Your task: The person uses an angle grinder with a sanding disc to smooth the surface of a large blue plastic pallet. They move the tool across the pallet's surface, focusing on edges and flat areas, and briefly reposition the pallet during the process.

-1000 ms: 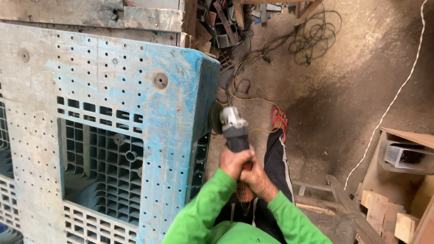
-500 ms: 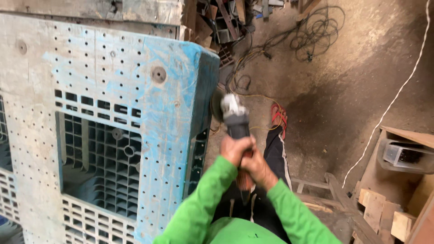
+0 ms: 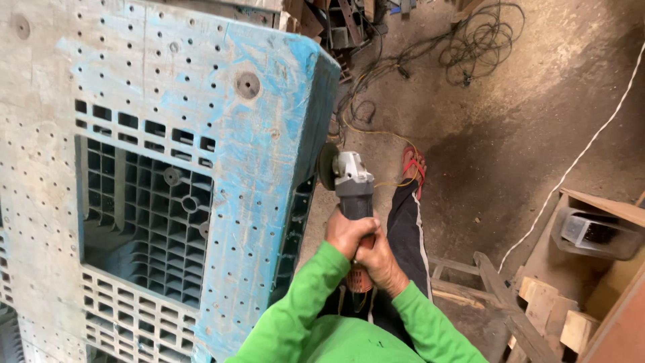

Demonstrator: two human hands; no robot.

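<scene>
One angle grinder [image 3: 349, 191] is held out in front of the body, beside the right edge of a large, worn blue plastic pallet [image 3: 262, 168] that stands upright. The grinder's long axis runs away from the person, with the head at the far end and the orange rear end of the body nearest the chest. The disc [image 3: 327, 166] is mounted on the left side of the head and faces the pallet's edge; whether it touches the plastic cannot be told. The left hand [image 3: 348, 232] is closed around the dark body of the grinder, and the right hand [image 3: 381, 262] is wrapped around it just behind. One foot in a red sandal [image 3: 413, 165] is seen on the concrete floor [image 3: 524, 128] beyond the grinder. A tangle of cables [image 3: 477, 44] lies farther off. At the right, one open wooden box [image 3: 591, 202] contains a clear plastic tub [image 3: 594, 232]. Several small wooden blocks [image 3: 547, 306] are piled below it.
</scene>
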